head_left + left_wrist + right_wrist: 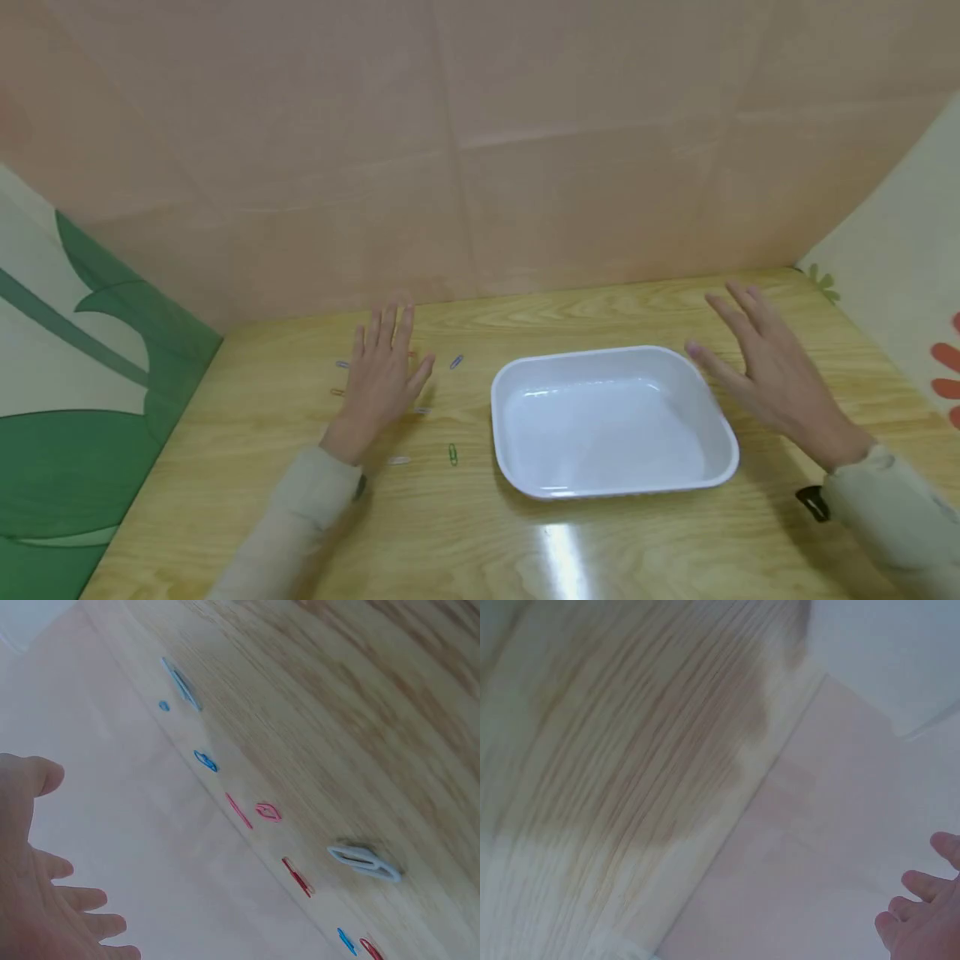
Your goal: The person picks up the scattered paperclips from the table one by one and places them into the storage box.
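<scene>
My left hand (379,374) hovers over scattered paper clips with its fingers straight and nothing in its grasp. A green paper clip (453,454), a blue paper clip (457,362) and a pale paper clip (399,460) lie around it; the hand hides part of the group. In the left wrist view, a grey paper clip (364,862) lies nearest, with red, pink and blue ones beyond. To the right, a white rectangular tray (615,493) stands with a bare inside. My right hand (776,375) is held beside the tray's right end, fingers spread, holding nothing.
The wooden table (660,554) runs back to a plain pinkish wall covering (480,167). Side panels with printed plants stand at both ends, a green-leaf panel (112,333) on the left and a flowered panel (900,275) on the right.
</scene>
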